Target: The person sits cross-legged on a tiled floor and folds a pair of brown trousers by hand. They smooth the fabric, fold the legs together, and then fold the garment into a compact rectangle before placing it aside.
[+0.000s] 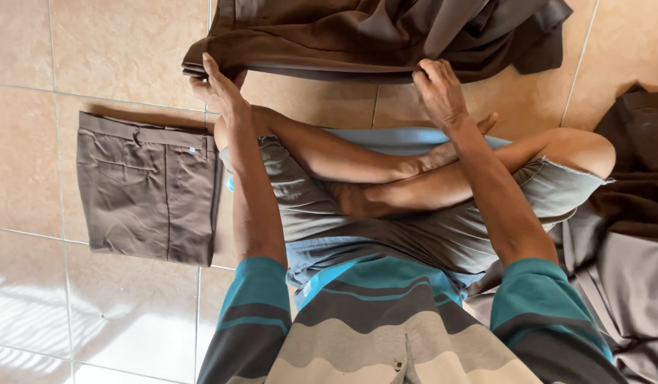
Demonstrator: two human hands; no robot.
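Head view. A dark brown garment [386,32] lies on the tiled floor [115,50] ahead of a seated person's crossed legs [414,178]. The left hand [216,87] pinches its near folded edge at one corner; the right hand [441,89] clamps the same edge further along, so the fold runs straight between them. The cloth is smooth, matte and bunched in loose folds beyond the hands. Folded grey-brown trousers [147,188] lie flat, just outside the left forearm.
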